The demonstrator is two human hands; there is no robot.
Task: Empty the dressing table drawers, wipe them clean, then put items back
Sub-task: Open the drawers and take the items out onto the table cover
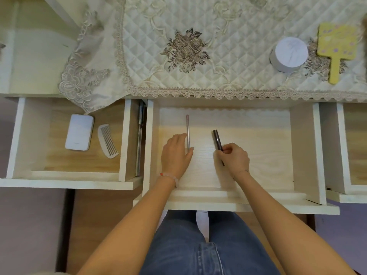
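At the middle drawer (268,153), pulled fully open, both hands are at work on its only two visible items. The left hand (175,155) lies palm down with fingers and thumb closed lightly on the lower end of a slim pencil (187,126), which lies flat on the drawer floor and points toward the back. The right hand (235,158) pinches the lower part of a dark tube (217,137) between thumb and curled fingers; its upper end tilts slightly left, and whether it is clear of the floor cannot be told.

The left drawer (65,184) holds a white case (79,132) and a comb (107,140), just beside each other. A round jar (290,53) and a yellow hand mirror (335,46) stand on the quilted cover (218,26) of the table top. No wiping cloth is in view.

Assessment: the step in hand is the handling of the two pencils, either taking them out or laying them back; the frame does not settle which. If emptying, the next move calls for a secure hold on both and a lift clear of the drawer front to the table top.
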